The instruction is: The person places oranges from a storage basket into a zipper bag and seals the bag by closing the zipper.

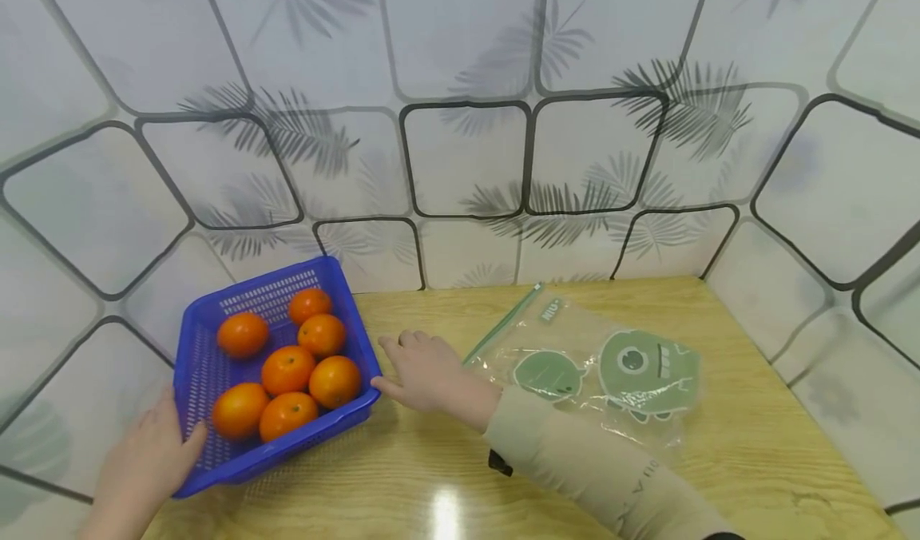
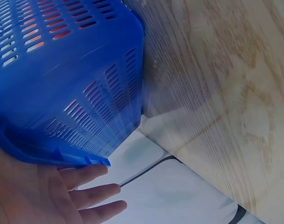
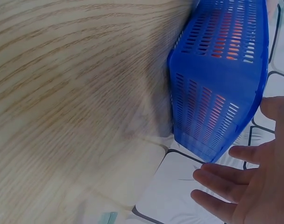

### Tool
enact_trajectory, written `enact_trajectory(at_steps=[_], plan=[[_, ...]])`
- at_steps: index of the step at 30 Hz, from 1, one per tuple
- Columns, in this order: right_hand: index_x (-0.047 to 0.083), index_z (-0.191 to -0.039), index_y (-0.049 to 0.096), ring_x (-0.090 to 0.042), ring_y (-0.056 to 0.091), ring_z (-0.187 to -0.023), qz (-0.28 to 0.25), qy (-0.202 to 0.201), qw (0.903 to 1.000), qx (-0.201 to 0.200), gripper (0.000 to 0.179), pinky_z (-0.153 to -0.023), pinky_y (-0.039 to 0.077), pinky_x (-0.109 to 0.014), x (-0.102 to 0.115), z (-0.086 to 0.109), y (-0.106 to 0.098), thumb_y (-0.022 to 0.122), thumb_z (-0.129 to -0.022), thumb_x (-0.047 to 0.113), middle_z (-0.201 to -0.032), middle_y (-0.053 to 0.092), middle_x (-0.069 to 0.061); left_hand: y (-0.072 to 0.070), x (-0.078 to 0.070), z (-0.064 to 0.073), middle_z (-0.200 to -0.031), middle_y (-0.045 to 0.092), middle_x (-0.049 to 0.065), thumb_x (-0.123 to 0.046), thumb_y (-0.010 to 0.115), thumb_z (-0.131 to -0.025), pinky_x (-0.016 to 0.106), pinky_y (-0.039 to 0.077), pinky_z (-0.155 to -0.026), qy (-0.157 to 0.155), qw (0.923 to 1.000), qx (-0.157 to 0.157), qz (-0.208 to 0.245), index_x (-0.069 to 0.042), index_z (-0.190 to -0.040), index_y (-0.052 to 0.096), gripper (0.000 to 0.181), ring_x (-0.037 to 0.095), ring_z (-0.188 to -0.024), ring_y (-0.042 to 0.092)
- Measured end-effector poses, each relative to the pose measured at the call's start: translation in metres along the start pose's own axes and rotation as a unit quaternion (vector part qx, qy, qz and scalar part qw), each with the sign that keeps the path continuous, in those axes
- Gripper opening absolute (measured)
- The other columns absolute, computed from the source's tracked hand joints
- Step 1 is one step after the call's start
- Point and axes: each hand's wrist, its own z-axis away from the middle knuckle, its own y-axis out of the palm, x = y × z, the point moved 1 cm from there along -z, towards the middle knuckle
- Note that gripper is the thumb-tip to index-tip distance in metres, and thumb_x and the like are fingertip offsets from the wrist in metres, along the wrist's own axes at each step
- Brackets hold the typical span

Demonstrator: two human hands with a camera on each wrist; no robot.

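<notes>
A blue plastic basket [image 1: 352,308] with slotted sides holds several oranges [image 1: 287,370]. At its left rim, my left hand [image 1: 144,452] has the thumb over the inner side and the fingers outside. The left wrist view shows those fingers [image 2: 97,193] stretched out beneath the rim. My right hand [image 1: 424,372] is by the basket's right side, thumb tip at the rim near the front corner. Its other fingers [image 3: 221,182] are spread and stand off the basket wall in the right wrist view.
A clear zip bag [image 1: 575,364] with green cartoon prints and a green slider strip lies flat on the wooden table [image 1: 402,476], partly behind my right forearm. Patterned walls [image 1: 467,156] enclose the table at the back and both sides, the left one close to the basket.
</notes>
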Motion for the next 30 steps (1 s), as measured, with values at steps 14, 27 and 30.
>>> enact_trajectory(at_steps=[14, 27, 30], plan=[[0.003, -0.155, 0.052, -0.025, 0.061, -0.137, -0.045, -0.048, 0.9978, -0.005, 0.059, -0.117, 0.049, -0.036, 0.0051, -0.0034, 0.0044, 0.05, -0.11, 0.042, -0.147, 0.064, -0.011, -0.0035, -0.0006, -0.0028, -0.132, 0.043, 0.058, -0.015, 0.063, -0.094, 0.077, 0.048, -0.092, 0.012, 0.9998, -0.011, 0.014, 0.032, -0.144, 0.026, 0.078, 0.073, -0.114, 0.053], [0.005, -0.15, 0.058, -0.022, 0.064, -0.132, 0.001, -0.069, 0.9974, -0.02, 0.062, -0.115, 0.051, -0.034, 0.0076, -0.0015, 0.0043, 0.053, -0.107, 0.049, -0.143, 0.067, -0.008, -0.0051, 0.0052, -0.0072, -0.131, 0.045, 0.058, -0.014, 0.066, -0.092, 0.076, 0.049, -0.089, 0.039, 0.9991, -0.014, 0.013, 0.032, -0.143, 0.029, 0.078, 0.072, -0.111, 0.055], [0.004, -0.151, 0.056, -0.022, 0.063, -0.133, 0.014, -0.067, 0.9975, -0.019, 0.065, -0.115, 0.051, -0.034, 0.0085, -0.0001, 0.0032, 0.052, -0.107, 0.052, -0.145, 0.066, -0.009, -0.0057, 0.0067, -0.0099, -0.131, 0.046, 0.057, -0.014, 0.065, -0.092, 0.076, 0.049, -0.09, 0.046, 0.9987, -0.014, 0.014, 0.031, -0.144, 0.029, 0.077, 0.072, -0.111, 0.055]])
